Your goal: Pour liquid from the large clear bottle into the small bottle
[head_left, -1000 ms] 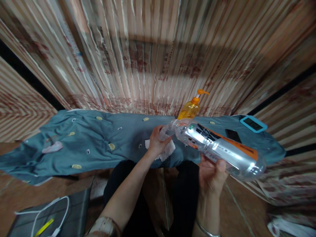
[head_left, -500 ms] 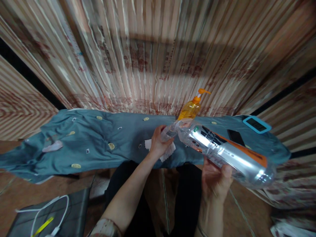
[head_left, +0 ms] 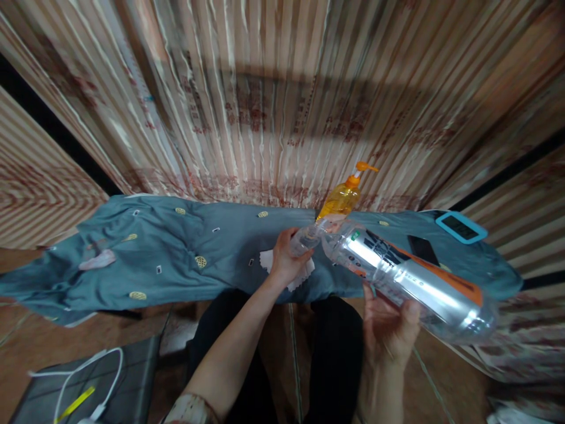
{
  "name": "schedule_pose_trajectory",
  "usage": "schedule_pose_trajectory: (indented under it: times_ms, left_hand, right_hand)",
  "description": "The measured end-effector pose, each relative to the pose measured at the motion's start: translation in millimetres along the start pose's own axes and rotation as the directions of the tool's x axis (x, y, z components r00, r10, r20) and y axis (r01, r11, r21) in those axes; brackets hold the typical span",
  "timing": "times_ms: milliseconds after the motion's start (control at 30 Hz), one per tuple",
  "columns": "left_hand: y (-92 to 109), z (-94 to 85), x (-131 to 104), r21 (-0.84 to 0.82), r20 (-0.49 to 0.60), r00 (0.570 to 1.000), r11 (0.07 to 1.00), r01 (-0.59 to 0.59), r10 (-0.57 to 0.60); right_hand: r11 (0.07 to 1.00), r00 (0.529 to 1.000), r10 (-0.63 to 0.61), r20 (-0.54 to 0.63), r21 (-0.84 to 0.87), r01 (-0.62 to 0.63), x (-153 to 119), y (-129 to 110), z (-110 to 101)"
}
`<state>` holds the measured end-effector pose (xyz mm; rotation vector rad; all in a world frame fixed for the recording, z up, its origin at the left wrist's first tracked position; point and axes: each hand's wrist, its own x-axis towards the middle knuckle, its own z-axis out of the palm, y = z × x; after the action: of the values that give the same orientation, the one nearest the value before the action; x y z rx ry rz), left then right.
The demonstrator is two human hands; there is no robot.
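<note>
A large clear plastic bottle with a silver and orange label slants down to the right over the cloth. My right hand grips it from below near its middle. My left hand is closed round a small clear container, which meets the neck end of the large bottle; the exact joint is hard to make out. Under my left hand lies a white scalloped piece, partly hidden. Behind the bottle's neck stands a yellow pump bottle with an orange pump.
A blue-green patterned cloth covers the narrow table. At right lie a dark phone and a blue-framed device. A pinkish-white item is at left. Lower left, a cable rests on a dark surface. Curtains stand behind.
The large bottle and my right hand have shifted slightly right and down in the view. My left hand keeps its hold on the small clear container.
</note>
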<state>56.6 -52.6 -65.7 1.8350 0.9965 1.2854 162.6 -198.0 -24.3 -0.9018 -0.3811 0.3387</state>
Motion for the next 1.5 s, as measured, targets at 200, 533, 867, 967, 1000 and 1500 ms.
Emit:
schedule_pose_trajectory:
  times_ms: [200, 533, 867, 967, 1000, 1500]
  left_hand:
    - [-2.0, -2.4, 1.0, -0.003, -0.001, 1.000, 1.000, 0.030, -0.030]
    - [-1.6, -3.9, 0.6, 0.001, -0.001, 0.998, 0.998, 0.061, -0.061]
    - [-1.3, -8.7, 8.1, 0.017, 0.079, 0.997, 1.000, 0.024, -0.026]
    - [0.4, -10.5, 10.9, 0.040, 0.101, 0.995, 0.999, -0.008, 0.004]
    - [0.8, -11.0, 11.6, 0.048, 0.109, 0.994, 0.999, -0.016, 0.011]
    - [-1.8, -13.6, 11.6, 0.028, 0.135, 0.991, 1.000, -0.004, 0.000]
  right_hand:
    - [1.000, 1.000, 0.021, -0.001, 0.017, -0.021, -2.0, 2.8, 3.6]
    - [0.999, 0.998, 0.048, -0.033, 0.025, -0.047, -3.9, 10.1, 5.3]
    - [0.998, 0.998, 0.047, -0.037, 0.038, -0.046, -5.7, 7.1, 4.4]
    - [0.998, 0.997, 0.056, -0.048, 0.025, -0.055, -6.2, 4.5, 4.7]
    - [0.998, 0.997, 0.056, -0.051, 0.021, -0.055, -6.1, 3.8, 5.1]
    - [0.995, 0.984, 0.098, -0.145, -0.009, -0.100, -5.7, 2.2, 3.4]
